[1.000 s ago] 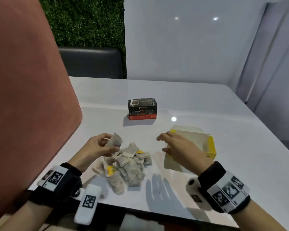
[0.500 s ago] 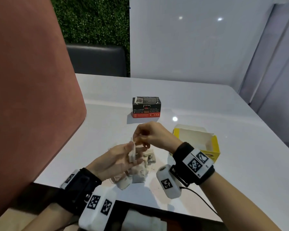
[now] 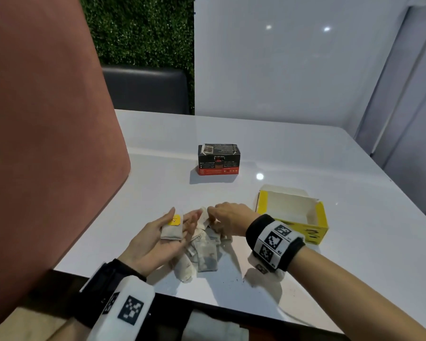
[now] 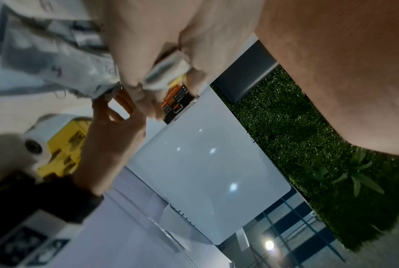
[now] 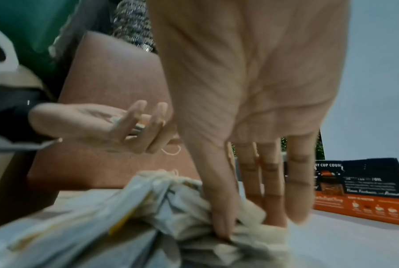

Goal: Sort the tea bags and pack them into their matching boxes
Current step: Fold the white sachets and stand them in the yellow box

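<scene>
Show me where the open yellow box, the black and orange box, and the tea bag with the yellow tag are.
Open yellow box (image 3: 320,226): head view, on its yellow front wall.
Black and orange box (image 3: 218,160): head view, on its front face.
Tea bag with the yellow tag (image 3: 172,232): head view, on its pouch, lying across the left hand (image 3: 158,244).
</scene>
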Tool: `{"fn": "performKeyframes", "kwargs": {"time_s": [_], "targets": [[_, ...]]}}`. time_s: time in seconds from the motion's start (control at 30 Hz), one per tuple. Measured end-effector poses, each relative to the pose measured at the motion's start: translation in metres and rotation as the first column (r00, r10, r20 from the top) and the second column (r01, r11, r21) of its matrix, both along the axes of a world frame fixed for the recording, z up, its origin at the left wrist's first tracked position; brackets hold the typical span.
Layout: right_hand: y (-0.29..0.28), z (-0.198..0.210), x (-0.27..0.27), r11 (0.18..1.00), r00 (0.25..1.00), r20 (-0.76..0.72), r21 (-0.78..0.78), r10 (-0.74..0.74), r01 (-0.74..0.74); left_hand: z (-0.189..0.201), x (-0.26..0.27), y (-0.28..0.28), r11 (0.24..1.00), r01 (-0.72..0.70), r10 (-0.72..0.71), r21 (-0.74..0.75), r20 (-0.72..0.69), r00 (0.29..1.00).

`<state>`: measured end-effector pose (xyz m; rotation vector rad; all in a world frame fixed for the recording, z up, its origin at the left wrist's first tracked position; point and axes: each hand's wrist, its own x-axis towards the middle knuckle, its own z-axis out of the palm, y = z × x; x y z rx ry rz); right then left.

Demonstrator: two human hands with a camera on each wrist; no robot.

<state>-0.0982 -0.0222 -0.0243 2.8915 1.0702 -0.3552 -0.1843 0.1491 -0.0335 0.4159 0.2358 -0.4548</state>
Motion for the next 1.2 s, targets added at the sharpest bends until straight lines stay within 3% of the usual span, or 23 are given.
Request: {"fn": "performKeyframes", "kwargs": {"time_s": [0.1, 0.23, 0.37, 0.47, 0.63, 0.8, 0.93, 1.07, 1.2], "targets": [[-0.002, 0.001, 0.004, 0.999, 0.997, 0.066, 0.043, -0.037, 0.034, 0.000, 0.001, -0.001, 0.997, -0.081, 0.081, -0.006, -0.064, 0.995], [-0.014, 0.010, 0.009, 0.953, 0.982, 0.082, 0.266, -0.170, 0.143, 0.006, -0.002, -0.006, 0.985, -0.165, 0.160, -0.040, -0.121, 0.980], [-0.027, 0.027, -0.001, 0.852, 0.955, 0.103, 0.485, -0.277, 0.195, 0.009, -0.003, -0.014, 0.991, -0.135, 0.134, -0.003, -0.129, 0.983], [-0.022, 0.034, -0.024, 0.746, 0.955, 0.153, 0.660, -0.254, 0.092, 0.008, -0.002, -0.025, 0.997, -0.071, 0.074, 0.038, -0.089, 0.993], [0.000, 0.008, -0.065, 0.822, 0.950, 0.298, 0.561, -0.092, -0.096, 0.007, 0.003, -0.041, 0.990, -0.029, 0.029, 0.139, 0.003, 1.000], [-0.001, -0.002, -0.071, 0.839, 0.928, 0.369, 0.522, -0.055, -0.158, 0.005, 0.002, -0.041, 0.989, -0.022, 0.015, 0.146, 0.047, 0.999], [-0.001, 0.009, -0.066, 0.840, 0.959, 0.281, 0.526, -0.025, -0.132, 0.002, -0.001, -0.045, 0.985, -0.080, 0.073, 0.150, 0.052, 0.996], [0.001, 0.010, -0.067, 0.811, 0.924, 0.377, 0.561, -0.070, -0.167, 0.001, -0.001, -0.039, 0.987, -0.078, 0.073, 0.137, 0.044, 0.996], [0.004, -0.003, -0.072, 0.827, 0.925, 0.380, 0.521, -0.003, -0.211, 0.001, -0.001, -0.038, 0.978, -0.060, 0.042, 0.200, 0.094, 0.995]]}}
